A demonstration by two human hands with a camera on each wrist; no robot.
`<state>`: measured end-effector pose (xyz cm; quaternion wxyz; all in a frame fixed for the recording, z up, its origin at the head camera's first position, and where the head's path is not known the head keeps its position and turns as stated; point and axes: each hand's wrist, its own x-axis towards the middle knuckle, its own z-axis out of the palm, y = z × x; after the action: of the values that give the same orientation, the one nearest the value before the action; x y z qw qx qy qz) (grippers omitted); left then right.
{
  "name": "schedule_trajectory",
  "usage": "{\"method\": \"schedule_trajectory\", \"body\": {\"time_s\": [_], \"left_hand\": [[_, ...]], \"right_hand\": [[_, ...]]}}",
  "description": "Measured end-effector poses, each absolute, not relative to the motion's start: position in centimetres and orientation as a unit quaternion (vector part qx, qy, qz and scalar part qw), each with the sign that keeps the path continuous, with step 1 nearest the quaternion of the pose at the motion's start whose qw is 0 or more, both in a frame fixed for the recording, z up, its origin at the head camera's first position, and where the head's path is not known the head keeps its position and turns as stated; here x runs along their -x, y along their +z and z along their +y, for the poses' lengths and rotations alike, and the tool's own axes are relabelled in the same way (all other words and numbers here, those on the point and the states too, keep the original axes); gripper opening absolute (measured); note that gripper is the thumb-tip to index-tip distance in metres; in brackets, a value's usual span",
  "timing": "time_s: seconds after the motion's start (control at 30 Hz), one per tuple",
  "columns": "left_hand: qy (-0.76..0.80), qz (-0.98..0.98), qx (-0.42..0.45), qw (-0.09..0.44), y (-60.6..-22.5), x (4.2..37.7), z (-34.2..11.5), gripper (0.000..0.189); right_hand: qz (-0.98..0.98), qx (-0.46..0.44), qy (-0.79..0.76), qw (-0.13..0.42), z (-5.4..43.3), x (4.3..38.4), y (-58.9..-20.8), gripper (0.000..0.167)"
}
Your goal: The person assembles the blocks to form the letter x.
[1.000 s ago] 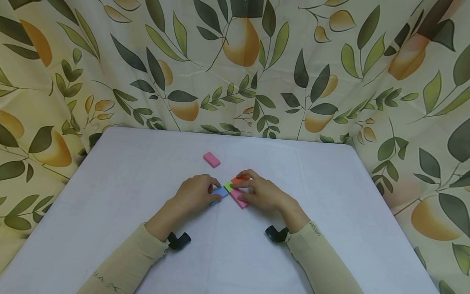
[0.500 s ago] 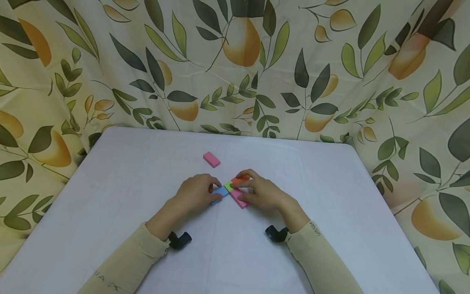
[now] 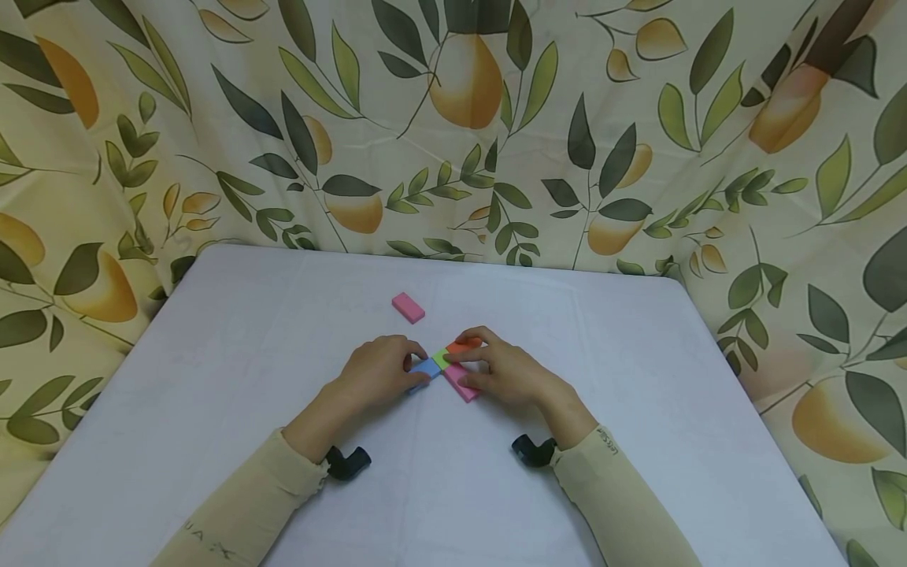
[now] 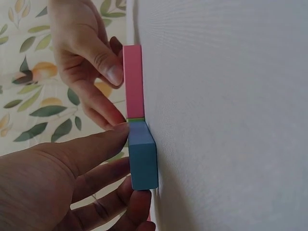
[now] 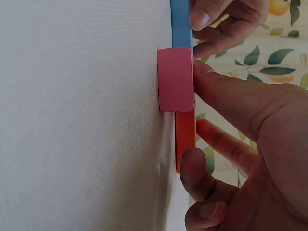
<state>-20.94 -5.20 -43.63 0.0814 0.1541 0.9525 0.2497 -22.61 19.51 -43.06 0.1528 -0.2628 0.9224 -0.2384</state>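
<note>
Four-colour domino-like blocks lie flat and joined in a small figure mid-table. At its left is the blue block, which my left hand pinches between thumb and fingertips. The small visible green block sits at the centre. Beyond it to the right is the orange block, partly under my right fingers. A pink block extends toward me from the green one. My right hand holds this side, its thumb on the pink block and fingers bent round to the orange block.
A second pink block lies alone farther back, slightly left of the joined blocks. White cloth covers the table. Patterned leaf-and-fruit fabric hangs behind and at both sides. A black wrist camera protrudes beside the left sleeve.
Almost nothing differs. The blue block and my left fingertips have shifted very slightly; my right hand and the other blocks stay in place.
</note>
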Motion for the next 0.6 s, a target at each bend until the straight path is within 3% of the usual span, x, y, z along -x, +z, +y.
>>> {"method": "schedule_trajectory", "body": {"time_s": [0.6], "left_hand": [[0.253,0.952,-0.151,0.087,-43.84,21.15,-5.02,0.036]], "right_hand": [[0.921,0.266,-0.24,0.15,19.45,22.4,-42.98,0.042]]}}
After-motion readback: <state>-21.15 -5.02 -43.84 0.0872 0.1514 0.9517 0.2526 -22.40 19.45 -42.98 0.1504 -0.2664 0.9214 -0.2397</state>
